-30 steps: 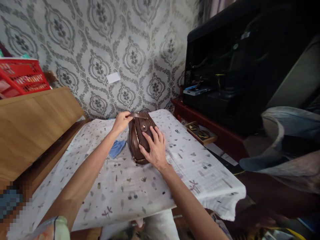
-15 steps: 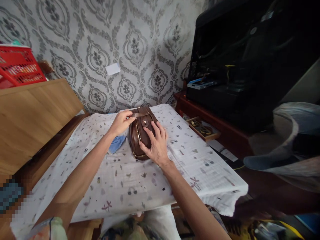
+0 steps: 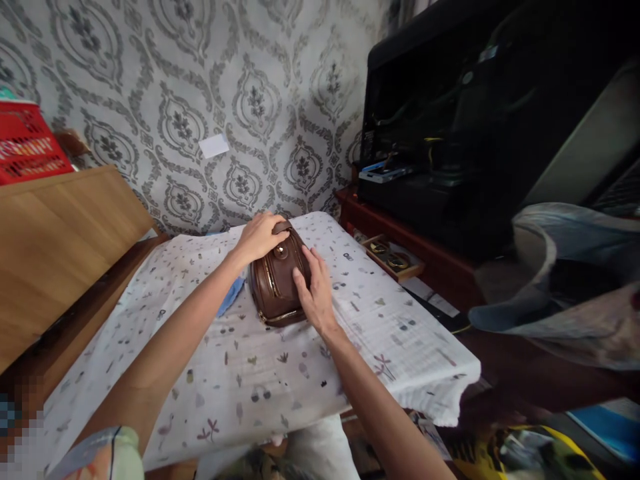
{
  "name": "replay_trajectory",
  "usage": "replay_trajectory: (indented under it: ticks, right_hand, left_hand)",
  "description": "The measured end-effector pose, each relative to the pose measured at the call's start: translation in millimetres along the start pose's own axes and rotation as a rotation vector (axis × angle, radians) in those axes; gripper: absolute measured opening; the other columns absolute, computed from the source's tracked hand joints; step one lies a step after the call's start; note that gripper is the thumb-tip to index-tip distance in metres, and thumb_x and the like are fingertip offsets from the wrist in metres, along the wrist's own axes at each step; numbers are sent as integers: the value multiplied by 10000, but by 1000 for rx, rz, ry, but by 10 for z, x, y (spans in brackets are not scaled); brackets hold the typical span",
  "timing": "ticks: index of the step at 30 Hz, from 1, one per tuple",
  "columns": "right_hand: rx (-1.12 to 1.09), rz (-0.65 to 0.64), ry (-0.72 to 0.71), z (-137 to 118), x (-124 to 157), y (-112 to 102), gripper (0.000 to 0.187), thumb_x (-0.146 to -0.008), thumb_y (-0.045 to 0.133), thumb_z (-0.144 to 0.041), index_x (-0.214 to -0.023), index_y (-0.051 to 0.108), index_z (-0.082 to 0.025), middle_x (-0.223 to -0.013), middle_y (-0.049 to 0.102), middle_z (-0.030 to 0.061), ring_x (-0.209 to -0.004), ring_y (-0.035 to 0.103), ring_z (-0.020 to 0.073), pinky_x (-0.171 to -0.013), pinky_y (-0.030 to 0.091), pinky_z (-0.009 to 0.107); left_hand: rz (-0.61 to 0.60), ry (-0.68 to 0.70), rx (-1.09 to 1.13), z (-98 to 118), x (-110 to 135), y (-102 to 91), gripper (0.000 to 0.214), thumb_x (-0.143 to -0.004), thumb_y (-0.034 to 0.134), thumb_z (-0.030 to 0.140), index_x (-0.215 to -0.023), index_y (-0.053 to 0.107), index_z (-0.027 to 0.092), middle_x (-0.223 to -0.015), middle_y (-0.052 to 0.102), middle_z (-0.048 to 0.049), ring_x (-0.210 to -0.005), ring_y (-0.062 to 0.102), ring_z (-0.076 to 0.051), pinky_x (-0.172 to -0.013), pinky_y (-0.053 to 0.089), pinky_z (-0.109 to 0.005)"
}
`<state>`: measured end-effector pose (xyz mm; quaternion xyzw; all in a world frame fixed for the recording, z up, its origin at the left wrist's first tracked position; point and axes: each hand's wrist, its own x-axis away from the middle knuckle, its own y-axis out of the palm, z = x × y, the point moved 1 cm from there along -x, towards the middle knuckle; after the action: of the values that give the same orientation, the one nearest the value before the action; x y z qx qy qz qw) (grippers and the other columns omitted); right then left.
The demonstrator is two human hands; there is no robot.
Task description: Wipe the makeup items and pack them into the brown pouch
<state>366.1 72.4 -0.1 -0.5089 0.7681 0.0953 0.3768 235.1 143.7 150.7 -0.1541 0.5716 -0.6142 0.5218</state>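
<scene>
A brown leather bag (image 3: 280,287) with gold zips and a round metal snap lies on the cloth-covered table (image 3: 250,407). My left hand (image 3: 263,235) is over its far end, fingers curled around the strap (image 3: 283,227) there; the fingertips are partly hidden. Along the bag's right side rests my right hand (image 3: 316,290), its thumb on the front and its fingers by the edge, gripping that side. A blue cloth (image 3: 231,298) lies left of the bag, partly behind my left forearm.
A wooden panel (image 3: 70,247) borders the table on the left, with a red basket (image 3: 30,140) on top. To the right are a black television (image 3: 430,133), a small wooden tray (image 3: 395,260) and a denim item (image 3: 575,267). The patterned wall rises behind.
My left hand has moved from the strap's raised end onto the bag's far end, and the strap is lower. My right hand has shifted from the bag's front to its right side.
</scene>
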Motion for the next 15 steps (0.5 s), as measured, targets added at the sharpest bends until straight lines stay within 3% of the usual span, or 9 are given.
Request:
replay_trajectory:
  ticks: [3, 8, 11, 15]
  right_hand:
    - [28, -4, -4, -11, 2, 17, 521, -1056, 383, -450, -1477, 493, -163, -1536, 477, 175, -1458, 416, 285, -1219, 347, 521]
    - [31, 7, -8, -28, -4, 17, 509, -1056, 369, -457, -1450, 522, -173, -1508, 497, 167, -1421, 458, 284, -1206, 369, 524]
    - [11, 15, -12, -36, -8, 31, 518, -1057, 356, -456, -1459, 507, -168, -1493, 503, 168, -1418, 459, 280, -1207, 373, 519]
    - [11, 35, -6, -34, -12, 53, 525, -1054, 355, -461, -1474, 486, -175, -1478, 510, 164, -1413, 460, 280, -1205, 371, 523]
  left_hand:
    - [45, -54, 51, 3, -58, 75, 105, -830, 678, 305, -796, 705, 209, -867, 677, -66, -960, 619, -281, -912, 446, -362]
    - [98, -117, 171, -82, -161, 161, 260, -787, 655, 335, -588, 550, 204, -576, 513, 17, -646, 529, -180, -663, 389, -288]
    - [124, -130, 267, -132, -170, 207, 272, -780, 621, 332, -566, 518, 201, -538, 470, 39, -579, 487, -146, -603, 357, -271]
    - [146, -96, 345, -146, -85, 245, 213, -764, 637, 317, -611, 563, 188, -621, 562, 27, -609, 536, -143, -628, 413, -269]
